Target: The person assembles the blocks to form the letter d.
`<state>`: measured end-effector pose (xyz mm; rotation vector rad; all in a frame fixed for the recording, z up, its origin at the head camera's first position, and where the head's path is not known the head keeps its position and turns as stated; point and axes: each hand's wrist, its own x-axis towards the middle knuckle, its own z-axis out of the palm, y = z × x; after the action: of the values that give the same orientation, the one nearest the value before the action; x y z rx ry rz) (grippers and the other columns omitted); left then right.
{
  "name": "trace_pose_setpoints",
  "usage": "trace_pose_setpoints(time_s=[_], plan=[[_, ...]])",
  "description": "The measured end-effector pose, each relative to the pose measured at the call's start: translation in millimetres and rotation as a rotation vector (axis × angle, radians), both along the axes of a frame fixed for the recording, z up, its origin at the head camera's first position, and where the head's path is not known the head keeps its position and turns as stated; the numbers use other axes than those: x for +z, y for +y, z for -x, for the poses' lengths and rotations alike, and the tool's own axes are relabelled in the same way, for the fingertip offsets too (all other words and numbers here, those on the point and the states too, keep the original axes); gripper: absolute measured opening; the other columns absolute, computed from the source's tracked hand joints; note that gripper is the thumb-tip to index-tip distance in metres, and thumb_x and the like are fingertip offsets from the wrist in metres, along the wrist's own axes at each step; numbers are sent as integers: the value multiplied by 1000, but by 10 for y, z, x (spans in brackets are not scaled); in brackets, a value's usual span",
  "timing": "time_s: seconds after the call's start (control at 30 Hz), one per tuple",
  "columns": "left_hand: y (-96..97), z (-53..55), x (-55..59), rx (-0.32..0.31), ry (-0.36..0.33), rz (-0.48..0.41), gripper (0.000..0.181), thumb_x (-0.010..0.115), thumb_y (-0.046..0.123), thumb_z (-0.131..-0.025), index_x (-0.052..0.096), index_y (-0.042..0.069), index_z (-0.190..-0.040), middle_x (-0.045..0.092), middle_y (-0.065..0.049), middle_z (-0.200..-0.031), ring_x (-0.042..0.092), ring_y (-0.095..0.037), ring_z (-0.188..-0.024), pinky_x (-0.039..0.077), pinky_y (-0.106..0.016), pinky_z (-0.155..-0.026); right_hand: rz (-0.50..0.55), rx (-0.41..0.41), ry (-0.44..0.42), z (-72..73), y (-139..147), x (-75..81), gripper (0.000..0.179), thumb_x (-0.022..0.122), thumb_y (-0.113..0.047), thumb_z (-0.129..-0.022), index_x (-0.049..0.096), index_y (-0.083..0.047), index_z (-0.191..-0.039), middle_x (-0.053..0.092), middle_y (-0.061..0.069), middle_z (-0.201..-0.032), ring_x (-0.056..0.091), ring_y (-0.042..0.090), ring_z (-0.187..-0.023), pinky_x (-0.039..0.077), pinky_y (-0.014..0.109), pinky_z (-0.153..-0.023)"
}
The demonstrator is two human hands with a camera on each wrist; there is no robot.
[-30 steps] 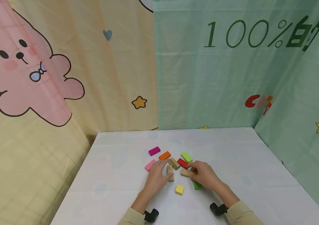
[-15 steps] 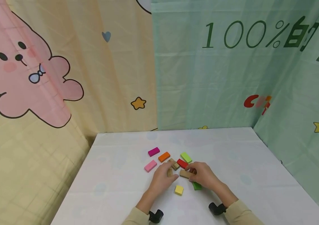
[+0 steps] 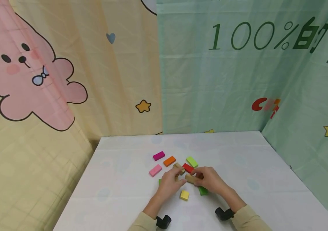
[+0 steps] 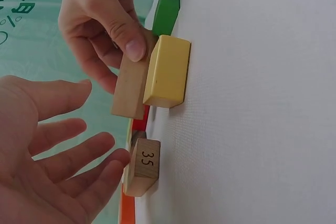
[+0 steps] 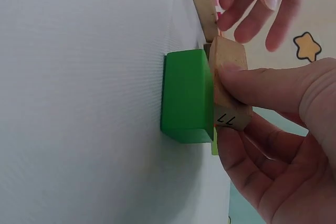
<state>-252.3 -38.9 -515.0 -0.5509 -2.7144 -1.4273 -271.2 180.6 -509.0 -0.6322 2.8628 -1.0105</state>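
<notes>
My right hand (image 3: pixel 208 180) pinches a plain wooden block (image 3: pixel 191 178) between thumb and fingers. In the right wrist view that wooden block (image 5: pixel 230 77) shows the mark 77 on its end, just beyond a dark green block (image 5: pixel 186 98). My left hand (image 3: pixel 169 184) has its fingers spread and holds nothing visible. In the left wrist view its fingertips come close to a wooden block marked 35 (image 4: pixel 148 160); whether they touch it I cannot tell. Another wooden block (image 3: pixel 178 166) lies partly behind the left fingers. A yellow block (image 3: pixel 184 195) sits in front, between the hands.
Behind the hands lie a red block (image 3: pixel 187 167), a lime block (image 3: pixel 192 161), an orange block (image 3: pixel 169 161) and a magenta block (image 3: pixel 159 156). A pink block (image 3: pixel 155 170) and a green edge (image 3: pixel 159 182) show left of the left hand. White cloth covers the table (image 3: pixel 117 192).
My left hand has shifted right, toward the right hand, covering a wooden block and uncovering the pink block and a green edge. My right hand keeps its hold, almost unmoved.
</notes>
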Motion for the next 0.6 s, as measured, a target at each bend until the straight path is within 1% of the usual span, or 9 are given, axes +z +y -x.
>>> trace_pose_setpoints(time_s=[0.1, 0.2, 0.3, 0.43, 0.53, 0.6], plan=[[26, -3, 8, -9, -6, -21, 48, 75, 20, -93, 62, 8, -137, 68, -6, -123, 62, -25, -112, 53, -32, -91, 29, 2, -17, 4, 16, 38, 28, 80, -8, -85, 73, -19, -109, 63, -10, -83, 56, 13, -75, 50, 32, -68], [66, 0, 15, -11, 1, -43, 46, 75, 20, -93, 63, 5, -135, 69, -8, -124, 63, -26, -115, 53, -35, -92, 52, -9, -34, 5, 35, 65, 29, 80, -7, -85, 73, -21, -110, 63, -9, -83, 57, 14, -75, 51, 33, -67], [111, -1, 16, 0, 15, -68, 42, 75, 17, -93, 66, 3, -131, 70, -10, -122, 65, -26, -112, 55, -34, -90, 63, -28, -48, 4, 47, 68, 30, 81, -8, -84, 73, -22, -110, 63, -9, -84, 58, 14, -76, 52, 32, -68], [178, 0, -5, 31, 14, -109, 35, 76, 13, -91, 70, 2, -125, 73, -7, -114, 69, -21, -102, 57, -28, -81, 80, -66, -72, -3, 62, 63, 31, 83, -11, -82, 74, -25, -108, 63, -8, -85, 58, 15, -78, 53, 32, -70], [229, 10, -21, 57, 5, -127, 32, 76, 12, -91, 72, 3, -122, 74, -4, -110, 69, -16, -97, 56, -24, -77, 101, -96, -91, -14, 84, 70, 32, 84, -12, -81, 74, -26, -108, 64, -7, -87, 59, 15, -79, 54, 32, -70], [262, 20, -19, 68, 2, -144, 31, 75, 11, -91, 73, 4, -121, 74, -4, -110, 70, -15, -97, 56, -23, -77, 114, -114, -98, -20, 106, 79, 34, 84, -12, -81, 74, -27, -109, 64, -6, -87, 59, 16, -79, 54, 33, -70]])
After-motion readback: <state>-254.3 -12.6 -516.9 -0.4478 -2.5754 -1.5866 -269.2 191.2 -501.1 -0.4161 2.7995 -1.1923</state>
